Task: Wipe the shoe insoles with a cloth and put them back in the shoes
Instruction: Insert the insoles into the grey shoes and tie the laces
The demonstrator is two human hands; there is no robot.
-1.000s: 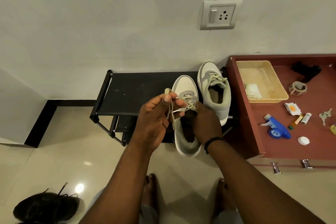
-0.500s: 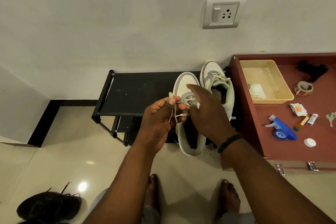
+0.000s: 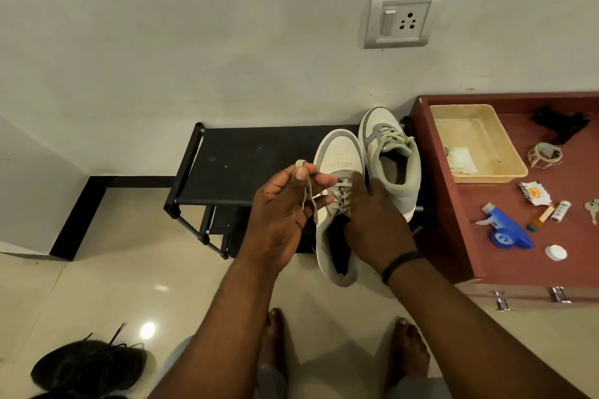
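Note:
Two white and grey sneakers stand on a black shoe rack [image 3: 246,162]. The near sneaker [image 3: 337,155] juts over the rack's front edge, its dark opening toward me. My left hand [image 3: 282,214] pinches a loop of its beige lace [image 3: 308,194] between thumb and fingers, pulled up to the left. My right hand [image 3: 376,220] lies over the sneaker's tongue and laces, fingers down on them; whether it pinches a lace is hidden. The far sneaker [image 3: 392,159] sits beside it to the right, laced. No cloth or insole shows.
A red-brown cabinet top [image 3: 505,236] at the right carries a beige tray [image 3: 479,142], a blue spray head [image 3: 505,230], a white cap, keys and small items. A black shoe [image 3: 87,366] lies on the tiled floor at bottom left. My bare feet are below.
My right hand has come back down onto the near sneaker's laces after lifting over it. My left hand keeps the lace loop pinched, slightly higher.

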